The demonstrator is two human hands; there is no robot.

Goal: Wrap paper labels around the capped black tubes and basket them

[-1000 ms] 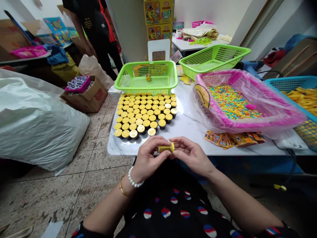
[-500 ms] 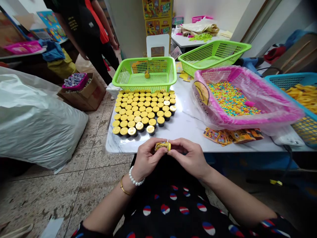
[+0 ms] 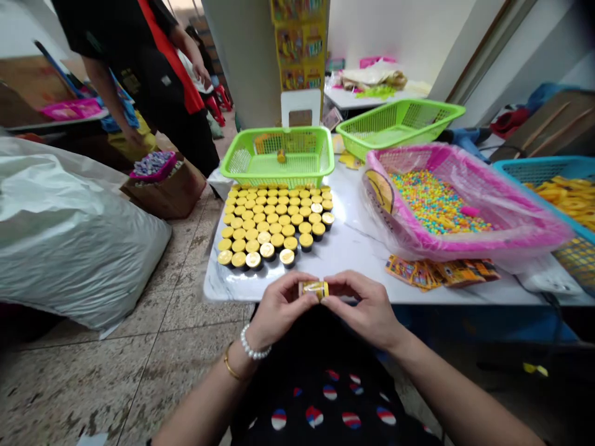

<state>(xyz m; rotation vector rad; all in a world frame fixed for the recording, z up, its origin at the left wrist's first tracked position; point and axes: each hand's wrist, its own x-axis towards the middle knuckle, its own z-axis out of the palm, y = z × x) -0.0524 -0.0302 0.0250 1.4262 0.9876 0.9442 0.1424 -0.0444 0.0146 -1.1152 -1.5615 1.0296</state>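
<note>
Though clear of the jar [image 3: 314, 289], capped pots [image 3: 274, 223] nearby.

The yellow-capped tub [image 3: 314, 288] has turned between the fingertips. Half a second ago it sat tilted; now it lies level. The left hand [image 3: 279, 306] and right hand [image 3: 367, 306] have closed in over it at the near edge of the table [image 3: 353, 248]. Beyond the far left corner, the co-worker [image 3: 153, 93] has stepped nearer the cardboard box [image 3: 170, 192].

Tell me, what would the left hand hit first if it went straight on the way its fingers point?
Likely the right hand: the left hand points rightward along the small yellow jar both hold, so it lies just ahead.
</note>
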